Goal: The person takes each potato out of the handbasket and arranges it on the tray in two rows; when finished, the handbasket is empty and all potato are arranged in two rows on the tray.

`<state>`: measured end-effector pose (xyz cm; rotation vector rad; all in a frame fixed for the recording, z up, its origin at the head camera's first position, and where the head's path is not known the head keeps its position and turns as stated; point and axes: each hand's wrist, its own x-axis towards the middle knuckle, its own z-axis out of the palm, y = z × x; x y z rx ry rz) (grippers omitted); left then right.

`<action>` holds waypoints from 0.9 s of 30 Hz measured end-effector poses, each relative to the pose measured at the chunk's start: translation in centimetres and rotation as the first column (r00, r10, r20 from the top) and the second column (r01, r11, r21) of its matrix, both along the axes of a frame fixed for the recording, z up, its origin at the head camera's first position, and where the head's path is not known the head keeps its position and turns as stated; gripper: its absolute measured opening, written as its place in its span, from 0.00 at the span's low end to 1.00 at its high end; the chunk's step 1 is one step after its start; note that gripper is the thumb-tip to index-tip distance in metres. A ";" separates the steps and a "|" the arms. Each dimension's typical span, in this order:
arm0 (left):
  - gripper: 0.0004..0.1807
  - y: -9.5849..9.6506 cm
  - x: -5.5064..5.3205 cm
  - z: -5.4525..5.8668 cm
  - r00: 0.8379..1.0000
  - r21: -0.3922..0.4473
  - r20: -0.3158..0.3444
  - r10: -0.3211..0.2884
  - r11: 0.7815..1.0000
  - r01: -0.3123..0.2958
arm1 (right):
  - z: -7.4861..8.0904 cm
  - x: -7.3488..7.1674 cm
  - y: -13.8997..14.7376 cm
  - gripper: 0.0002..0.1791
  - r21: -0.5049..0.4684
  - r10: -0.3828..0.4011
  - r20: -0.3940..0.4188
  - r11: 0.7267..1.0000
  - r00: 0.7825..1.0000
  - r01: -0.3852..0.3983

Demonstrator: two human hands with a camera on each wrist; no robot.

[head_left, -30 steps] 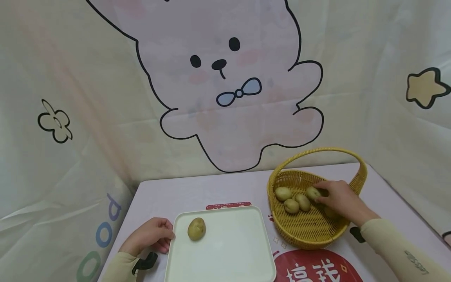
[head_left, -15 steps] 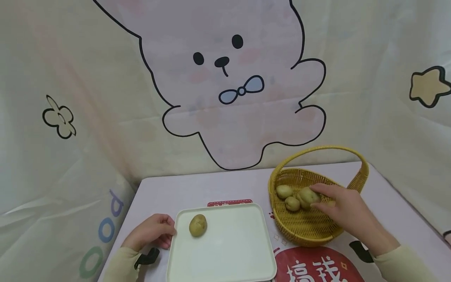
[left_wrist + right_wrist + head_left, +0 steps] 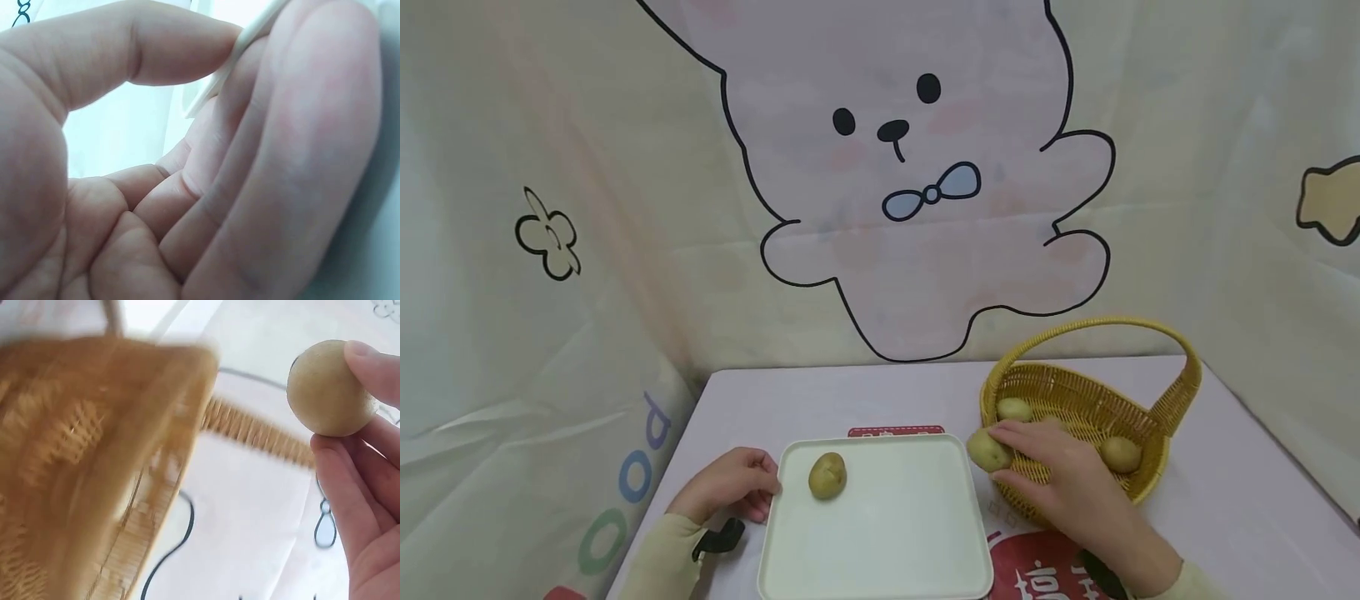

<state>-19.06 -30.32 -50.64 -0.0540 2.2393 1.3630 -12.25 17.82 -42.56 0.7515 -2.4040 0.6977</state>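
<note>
Between the thumb and fingertips of my right hand [image 3: 1078, 483] is a potato [image 3: 988, 451], raised at the left rim of the yellow wicker basket [image 3: 1063, 382]. The right wrist view shows this pale brown potato [image 3: 328, 389] whole, beside the blurred basket [image 3: 106, 437]. My left hand [image 3: 730, 483] pinches the left edge of a white square tray [image 3: 895, 533]; in the left wrist view the thumb lies on the tray rim [image 3: 255, 28] and the fingers curl beneath. Another potato [image 3: 827, 476] lies near the tray's upper left corner.
More potatoes lie in the basket, one at the right [image 3: 1122, 454] and one at the back left [image 3: 1014, 409]; my right hand partly hides others. The basket's tall handle [image 3: 1105, 323] arches over it. A printed cloth backdrop [image 3: 925, 275] hangs behind the table [image 3: 820, 396].
My right hand has lifted a potato out of the basket's middle and carried it left to the basket's left rim. The left hand stays at the tray edge. The head view has shifted slightly.
</note>
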 end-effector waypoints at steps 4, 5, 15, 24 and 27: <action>0.10 -0.1 -0.1 0.1 1.000 0.015 0.003 0.010 1.000 -0.010 | -0.6 -0.6 -2.9 0.33 0.003 0.056 0.004 0.998 0.998 -0.056; 0.10 -0.1 -0.2 0.1 1.000 0.021 0.005 0.009 1.000 -0.009 | -0.7 -0.9 -3.6 0.32 0.001 0.068 0.012 0.998 0.998 -0.068; 0.10 0.1 -0.1 0.2 1.000 0.031 0.005 -0.001 1.000 0.001 | -3.9 -3.8 -10.1 0.27 0.003 0.143 0.228 0.989 0.963 -0.147; 0.10 0.0 -0.1 0.2 1.000 0.042 0.009 -0.002 0.999 0.002 | -5.8 -5.4 -13.1 0.25 0.061 0.103 0.327 0.990 0.939 -0.130; 0.10 -0.3 0.0 0.1 1.000 0.053 0.011 -0.003 0.999 0.003 | -6.1 -5.5 -13.6 0.25 0.085 0.104 0.358 0.986 0.928 -0.143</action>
